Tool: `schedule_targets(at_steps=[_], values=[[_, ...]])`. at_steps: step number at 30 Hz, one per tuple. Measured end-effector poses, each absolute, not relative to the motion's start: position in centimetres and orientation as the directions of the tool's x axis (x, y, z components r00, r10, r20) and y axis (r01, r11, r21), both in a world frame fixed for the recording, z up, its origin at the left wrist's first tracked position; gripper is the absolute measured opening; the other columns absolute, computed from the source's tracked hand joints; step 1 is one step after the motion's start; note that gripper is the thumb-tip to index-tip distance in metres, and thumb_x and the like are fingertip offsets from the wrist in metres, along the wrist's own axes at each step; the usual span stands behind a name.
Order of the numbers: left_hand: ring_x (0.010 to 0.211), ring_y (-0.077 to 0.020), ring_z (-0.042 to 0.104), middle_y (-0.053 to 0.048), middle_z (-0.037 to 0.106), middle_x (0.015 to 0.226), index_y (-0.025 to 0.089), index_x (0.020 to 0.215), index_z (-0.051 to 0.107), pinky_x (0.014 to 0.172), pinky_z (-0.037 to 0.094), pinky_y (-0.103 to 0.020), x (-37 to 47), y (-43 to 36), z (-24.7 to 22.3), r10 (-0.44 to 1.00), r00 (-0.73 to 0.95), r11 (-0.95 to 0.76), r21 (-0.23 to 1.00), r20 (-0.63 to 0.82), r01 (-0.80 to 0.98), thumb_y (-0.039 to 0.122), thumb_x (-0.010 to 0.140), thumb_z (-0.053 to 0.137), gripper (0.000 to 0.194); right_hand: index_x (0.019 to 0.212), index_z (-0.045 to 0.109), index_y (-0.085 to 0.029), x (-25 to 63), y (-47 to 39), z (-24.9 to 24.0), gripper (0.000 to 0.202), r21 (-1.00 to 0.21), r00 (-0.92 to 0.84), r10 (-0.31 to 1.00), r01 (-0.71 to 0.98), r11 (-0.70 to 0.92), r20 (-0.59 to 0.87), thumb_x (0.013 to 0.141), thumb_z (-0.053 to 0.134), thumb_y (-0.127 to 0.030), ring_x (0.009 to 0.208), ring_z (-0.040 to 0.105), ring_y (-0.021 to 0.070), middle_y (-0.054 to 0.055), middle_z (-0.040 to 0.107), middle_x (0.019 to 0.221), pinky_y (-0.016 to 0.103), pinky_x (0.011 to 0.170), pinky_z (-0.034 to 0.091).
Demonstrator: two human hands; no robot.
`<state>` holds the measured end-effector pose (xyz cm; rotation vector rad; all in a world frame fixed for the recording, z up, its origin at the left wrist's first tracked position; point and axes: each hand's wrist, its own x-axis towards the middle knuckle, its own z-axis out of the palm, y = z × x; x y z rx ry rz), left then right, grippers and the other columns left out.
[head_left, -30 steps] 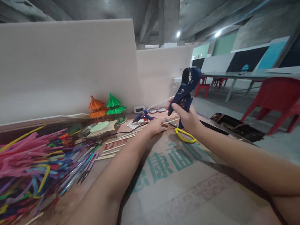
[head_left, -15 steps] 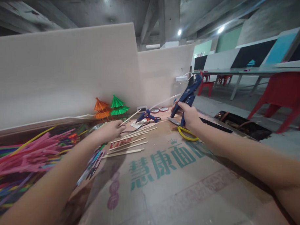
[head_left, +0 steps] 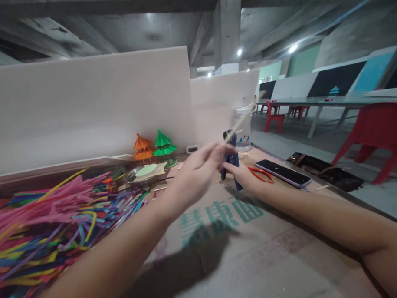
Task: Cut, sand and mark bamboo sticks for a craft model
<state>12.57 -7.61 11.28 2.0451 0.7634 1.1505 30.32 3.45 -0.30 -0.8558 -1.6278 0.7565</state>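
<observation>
My left hand [head_left: 202, 168] is closed on a thin wooden stick [head_left: 241, 123], which points up and to the right. My right hand [head_left: 240, 176] is wrapped round a dark blue two-handled tool [head_left: 231, 158] that looks like pliers or a hand cutter. The hands are close together, and the stick crosses in front of the tool's upper end. My left fingers hide part of the tool, and I cannot tell whether its jaws touch the stick. Below both hands lies a cardboard sheet [head_left: 241, 252] with green printed characters.
Pink and multicoloured pipe cleaners [head_left: 63, 206] heap at left. Behind stand an orange paper-like tree [head_left: 142, 146], a green one [head_left: 165, 148] and a clear jar [head_left: 244, 136]. To the right lie an orange-red loop handle [head_left: 261, 174], a phone [head_left: 284, 173] and a dark bag [head_left: 323, 170].
My left hand has swung right and up with the stick, from beside the other sticks to the blue tool. My right hand has lowered the tool and drawn it slightly left.
</observation>
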Motion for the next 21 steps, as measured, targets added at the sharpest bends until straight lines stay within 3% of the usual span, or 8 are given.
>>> schedule_targets(at_steps=[2,7,11,14,18,21], values=[[0.077,-0.0151,0.055,-0.001,0.058,0.078,0.019,0.108,0.068,0.068,0.044,-0.024,9.7,-6.0,9.9,0.801,0.347,-0.583,0.768,0.488,0.266,0.047,0.100,0.043,0.038,0.093,0.058,-0.020,30.3,3.4,-0.5,0.031,-0.828,-0.153,0.843,0.165,0.536,0.515,0.084,0.059,-0.049,0.076,0.064,0.0210,0.004,0.066,0.077,0.038,0.073,0.055],[0.079,-0.0176,0.052,-0.002,0.057,0.081,0.018,0.101,0.067,0.072,0.043,-0.026,4.6,-4.5,6.2,0.879,0.282,-0.477,0.722,0.386,0.502,0.047,0.097,0.044,0.038,0.096,0.062,-0.017,30.1,2.6,0.0,0.032,-0.780,-0.236,0.815,0.244,0.577,0.529,0.081,0.064,-0.046,0.082,0.062,0.0226,0.006,0.067,0.085,0.039,0.078,0.051],[0.085,-0.0179,0.053,-0.003,0.058,0.091,0.019,0.105,0.064,0.078,0.043,-0.028,3.9,-5.2,4.4,0.880,0.299,-0.474,0.713,0.369,0.516,0.048,0.099,0.041,0.038,0.105,0.062,-0.017,29.8,0.6,1.2,0.027,-0.615,-0.375,0.720,0.374,0.694,0.584,0.086,0.061,-0.037,0.090,0.064,0.0248,0.010,0.068,0.099,0.039,0.082,0.051],[0.084,-0.0170,0.052,-0.003,0.058,0.092,0.019,0.100,0.062,0.077,0.042,-0.027,4.0,-5.4,4.2,0.866,0.297,-0.500,0.711,0.403,0.494,0.049,0.099,0.040,0.037,0.108,0.062,-0.017,29.5,-0.6,1.6,0.027,-0.564,-0.406,0.711,0.433,0.703,0.574,0.087,0.061,-0.035,0.090,0.064,0.0255,0.011,0.068,0.100,0.040,0.083,0.050],[0.072,-0.0158,0.051,0.000,0.053,0.073,0.018,0.075,0.058,0.065,0.037,-0.026,4.1,-6.2,5.2,0.884,0.260,-0.465,0.666,0.389,0.583,0.053,0.095,0.045,0.042,0.104,0.062,-0.017,29.4,0.3,0.7,0.027,-0.552,-0.402,0.710,0.448,0.703,0.578,0.087,0.061,-0.038,0.091,0.064,0.0260,0.010,0.068,0.100,0.041,0.086,0.049],[0.060,-0.0133,0.047,0.002,0.049,0.060,0.017,0.060,0.056,0.057,0.032,-0.025,5.6,-6.9,5.8,0.872,0.406,-0.485,0.600,0.274,0.636,0.049,0.092,0.051,0.045,0.103,0.062,-0.017,29.5,2.3,0.0,0.026,-0.589,-0.319,0.732,0.441,0.677,0.603,0.090,0.055,-0.038,0.091,0.063,0.0249,0.009,0.069,0.099,0.039,0.084,0.050]])
